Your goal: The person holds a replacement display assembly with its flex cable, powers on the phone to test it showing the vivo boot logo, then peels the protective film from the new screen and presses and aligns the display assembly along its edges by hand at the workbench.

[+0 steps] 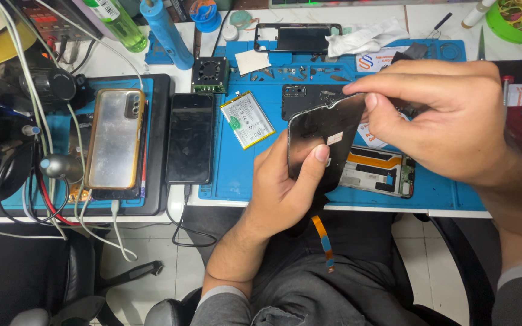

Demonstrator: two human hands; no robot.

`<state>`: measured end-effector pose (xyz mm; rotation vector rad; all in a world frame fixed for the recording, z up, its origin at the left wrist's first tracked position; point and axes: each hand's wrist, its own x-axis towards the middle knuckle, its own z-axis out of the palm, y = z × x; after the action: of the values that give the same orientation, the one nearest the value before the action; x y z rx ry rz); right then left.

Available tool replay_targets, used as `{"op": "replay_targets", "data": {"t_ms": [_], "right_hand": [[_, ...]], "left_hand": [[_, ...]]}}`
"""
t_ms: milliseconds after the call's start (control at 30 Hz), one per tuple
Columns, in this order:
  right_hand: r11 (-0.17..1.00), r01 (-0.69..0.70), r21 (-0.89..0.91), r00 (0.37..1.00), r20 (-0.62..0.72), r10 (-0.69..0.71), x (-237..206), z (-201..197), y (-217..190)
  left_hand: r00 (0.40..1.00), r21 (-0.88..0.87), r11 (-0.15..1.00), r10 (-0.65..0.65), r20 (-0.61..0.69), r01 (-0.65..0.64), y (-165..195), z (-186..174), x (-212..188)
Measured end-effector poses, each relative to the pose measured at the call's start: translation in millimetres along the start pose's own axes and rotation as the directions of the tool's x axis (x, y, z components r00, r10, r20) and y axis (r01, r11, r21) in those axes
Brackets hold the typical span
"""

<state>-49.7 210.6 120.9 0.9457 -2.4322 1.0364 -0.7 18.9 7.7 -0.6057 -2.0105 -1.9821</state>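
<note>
Two bare hands clamped on one dark, glossy rectangular phone screen panel (324, 136), tilted above the blue rubber work mat (237, 169). Left hand (285, 187) gripping its lower edge, right hand (448, 115) pinching its top corner; orange flex ribbon (323, 235) dangling beneath.

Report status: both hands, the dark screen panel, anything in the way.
Left hand grips black glossy phone screen panel from below. Right hand pinches its top edge. Orange flex ribbon dangles underneath. Nothing blocking.
</note>
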Motion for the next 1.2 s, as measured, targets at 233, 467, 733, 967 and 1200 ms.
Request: {"op": "replay_targets", "data": {"t_ms": [233, 467, 733, 967, 1200], "right_hand": [[0.999, 0.042, 0.002, 0.999, -0.006, -0.042, 0.5, 1.2, 4.4], [0.999, 0.032, 0.007, 0.999, -0.02, -0.032, 0.2, 2.6, 5.0], [0.999, 0.039, -0.019, 0.999, -0.025, -0.039, 1.0, 3.9, 3.1], [0.999, 0.044, -0.012, 0.999, -0.029, -0.044, -0.6, 4.0, 4.8], [1.0, -0.002, 0.029, 1.0, 0.003, 0.002, -0.4, 2.4, 5.0]], "left_hand": [[1.0, -0.022, 1.0, -0.006, -0.016, 0.006, -3.1, 1.5, 1.6], [1.0, -0.012, 1.0, 0.01, -0.019, -0.01, -4.1, 2.0, 2.3], [0.999, -0.003, 1.0, 0.025, -0.03, -0.025, -4.1, 2.3, 2.0], [0.999, 0.008, 0.999, 0.047, -0.023, -0.047, -5.0, 2.9, 2.6], [0.998, 0.012, 0.999, 0.046, -0.033, -0.046, -5.5, 2.7, 2.6]]}}
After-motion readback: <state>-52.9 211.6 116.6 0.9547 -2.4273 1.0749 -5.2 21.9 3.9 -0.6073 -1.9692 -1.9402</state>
